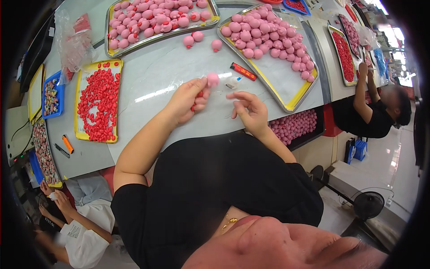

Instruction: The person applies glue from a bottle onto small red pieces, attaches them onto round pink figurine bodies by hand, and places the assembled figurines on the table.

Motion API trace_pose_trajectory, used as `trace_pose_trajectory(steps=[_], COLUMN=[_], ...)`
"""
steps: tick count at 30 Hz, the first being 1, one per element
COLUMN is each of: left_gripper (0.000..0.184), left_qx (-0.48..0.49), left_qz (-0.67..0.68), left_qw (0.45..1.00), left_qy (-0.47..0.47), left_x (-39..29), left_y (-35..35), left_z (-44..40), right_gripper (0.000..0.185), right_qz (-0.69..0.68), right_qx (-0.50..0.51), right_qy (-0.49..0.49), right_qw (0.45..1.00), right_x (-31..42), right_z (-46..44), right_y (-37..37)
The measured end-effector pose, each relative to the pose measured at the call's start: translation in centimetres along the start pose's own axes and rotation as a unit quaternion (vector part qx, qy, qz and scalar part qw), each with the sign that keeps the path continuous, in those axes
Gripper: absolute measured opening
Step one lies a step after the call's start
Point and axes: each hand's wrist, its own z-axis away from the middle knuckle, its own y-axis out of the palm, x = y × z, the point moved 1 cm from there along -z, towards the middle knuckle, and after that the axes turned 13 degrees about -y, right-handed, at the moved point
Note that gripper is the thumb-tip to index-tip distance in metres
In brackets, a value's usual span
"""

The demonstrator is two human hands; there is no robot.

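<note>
My left hand [190, 99] is closed, with a small round pink figure [212, 80] pinched at its fingertips. Red pieces [199, 95] show between its curled fingers. To the right, my right hand [249, 110] is empty, its fingers apart and slightly bent. Just above that hand lies a small clear-and-white item with a blue tip [233, 82], too small to name. A flat red stick-like object with a black end [243, 71] rests beside the right tray. A few loose pink figures [217, 45] sit on the table above my hands.
A yellow-lined tray of pink figures [289, 107] stands at right, another tray [107, 33] at the top. Left is a yellow tray of red pieces [117, 101], near a plastic bag [74, 40]. Co-workers sit at right [374, 107] and lower left [89, 228].
</note>
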Motion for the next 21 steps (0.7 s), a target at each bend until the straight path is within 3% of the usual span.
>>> trace_pose_trajectory(steps=[6, 9, 11, 14, 18, 21], left_gripper=[0.019, 0.022, 0.023, 0.021, 0.022, 0.023], left_qx=[-0.030, -0.025, -0.021, -0.008, -0.019, -0.035], left_qz=[-0.019, -0.043, -0.047, -0.050, -0.089, -0.104], left_qw=[0.999, 0.999, 0.999, 0.998, 0.995, 0.993], left_qy=[0.021, 0.014, 0.020, 0.032, 0.031, 0.034], left_x=[-0.4, 0.0, 0.1, 0.3, 0.5, 0.6], left_y=[0.0, 0.4, 0.6, 0.3, 0.3, 0.9], left_z=[0.2, 0.3, 0.3, 0.2, 0.2, 0.4], right_gripper=[0.020, 0.024, 0.035, 0.045, 0.046, 0.043], right_qz=[-0.011, 0.068, 0.226, 0.277, 0.318, 0.256], right_qx=[-0.088, -0.160, -0.110, -0.046, 0.016, 0.009], right_qy=[-0.029, -0.081, -0.064, -0.013, 0.006, 0.046], right_qw=[0.996, 0.981, 0.966, 0.960, 0.948, 0.966], right_x=[-1.8, -3.0, -2.6, -2.6, -3.9, -4.5], right_z=[0.7, -0.1, -1.4, -2.1, -1.9, -1.4], right_y=[-0.4, -0.7, -0.8, -0.4, -0.8, -0.6])
